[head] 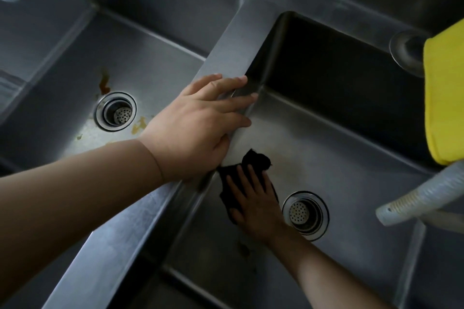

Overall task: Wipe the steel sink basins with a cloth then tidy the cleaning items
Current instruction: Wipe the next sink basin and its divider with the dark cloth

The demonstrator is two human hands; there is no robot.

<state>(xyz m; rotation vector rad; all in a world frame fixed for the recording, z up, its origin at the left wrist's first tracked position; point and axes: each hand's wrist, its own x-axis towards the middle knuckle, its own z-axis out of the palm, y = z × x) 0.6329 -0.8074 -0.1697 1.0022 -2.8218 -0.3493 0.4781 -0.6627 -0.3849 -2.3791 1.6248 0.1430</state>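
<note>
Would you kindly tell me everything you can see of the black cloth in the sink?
The black cloth looks like soft, crumpled fabric, lying flat on the floor of the right basin, close to the divider wall and beside the drain. The right hand presses on it with straight, spread fingers, covering its lower part; a ragged upper edge sticks out beyond the fingertips.

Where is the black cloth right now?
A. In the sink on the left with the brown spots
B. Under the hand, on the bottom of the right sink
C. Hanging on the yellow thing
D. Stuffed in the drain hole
B: the right hand presses flat on the black cloth on the floor of the right basin, next to its drain, while the left hand rests on the divider.
</note>
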